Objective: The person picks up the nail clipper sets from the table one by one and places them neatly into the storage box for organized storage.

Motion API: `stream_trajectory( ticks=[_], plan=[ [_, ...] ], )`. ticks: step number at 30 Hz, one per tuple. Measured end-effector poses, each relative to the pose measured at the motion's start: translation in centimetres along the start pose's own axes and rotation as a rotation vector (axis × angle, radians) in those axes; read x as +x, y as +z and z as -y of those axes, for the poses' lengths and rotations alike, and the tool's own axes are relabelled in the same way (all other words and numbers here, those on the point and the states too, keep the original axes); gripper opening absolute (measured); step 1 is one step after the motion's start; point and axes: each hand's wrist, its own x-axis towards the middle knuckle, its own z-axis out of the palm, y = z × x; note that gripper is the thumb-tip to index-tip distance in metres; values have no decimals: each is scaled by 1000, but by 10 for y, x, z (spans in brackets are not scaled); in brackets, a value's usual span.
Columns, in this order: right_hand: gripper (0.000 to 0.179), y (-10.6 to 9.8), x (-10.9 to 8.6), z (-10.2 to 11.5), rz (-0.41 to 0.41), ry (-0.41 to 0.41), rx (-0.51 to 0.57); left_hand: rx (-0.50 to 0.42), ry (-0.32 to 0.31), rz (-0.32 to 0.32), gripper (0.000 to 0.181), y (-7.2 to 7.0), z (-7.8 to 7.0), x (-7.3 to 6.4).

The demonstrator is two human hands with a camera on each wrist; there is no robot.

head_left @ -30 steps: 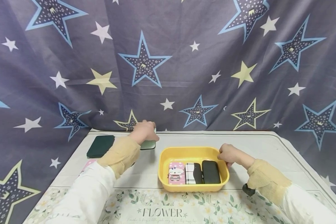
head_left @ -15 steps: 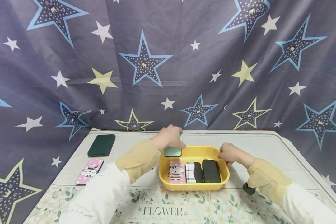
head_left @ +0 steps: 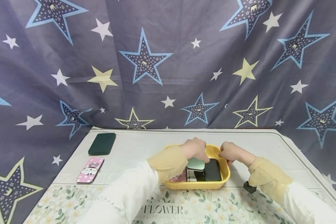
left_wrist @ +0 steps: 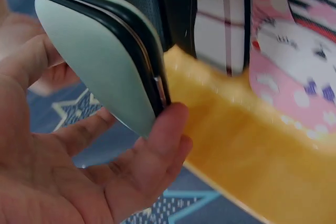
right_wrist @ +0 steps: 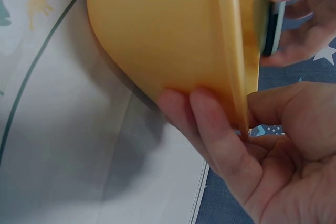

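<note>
In the head view my left hand [head_left: 195,148] holds a mint-green hard case [head_left: 196,164] over the yellow tray [head_left: 196,185]. The left wrist view shows this case [left_wrist: 97,45] edge-on, with a dark rim and a small metal clasp, gripped between thumb and fingers. My right hand [head_left: 231,152] pinches the tray's right wall, several fingers lying along the outside in the right wrist view. Inside the tray lie a ribbed black case [head_left: 212,170], a plaid-and-black case [head_left: 191,177] and a pink cartoon case [head_left: 179,178]. The left arm and mint case partly cover the last two.
At the table's left side lie a dark green flat case [head_left: 102,143] and another pink cartoon case [head_left: 90,170]. A floral cloth [head_left: 168,199] covers the front of the table. Behind its back edge hangs a star-patterned curtain [head_left: 168,62].
My left hand has carried the mint-green case rightward from the back of the table to above the tray. My right hand has stayed on the tray's right wall.
</note>
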Motion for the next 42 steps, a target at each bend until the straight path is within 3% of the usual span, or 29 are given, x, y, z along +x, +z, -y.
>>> stream_trajectory(
  ticks=[7,14,24,26,29,34,38,42],
  plan=[
    [14,-1,1,-3,13,-8,27,44,-40,60,55,21,-34,9],
    [17,-1,3,-4,18,-1,35,9,-87,79,59,33,-49,11],
    [18,-2,5,-4,31,16,37,-11,-173,91,65,32,-59,12],
    [19,-2,4,-4,27,12,45,5,-163,76,68,33,-59,15],
    [18,-1,4,-5,27,5,58,63,-96,71,71,32,-54,19],
    [15,-1,5,-6,28,13,46,152,-1,124,56,23,-46,19],
    [15,-2,6,-5,30,23,31,165,-20,165,48,19,-45,18],
    [15,-1,6,-5,24,29,27,144,-60,163,50,19,-48,17]
  ],
)
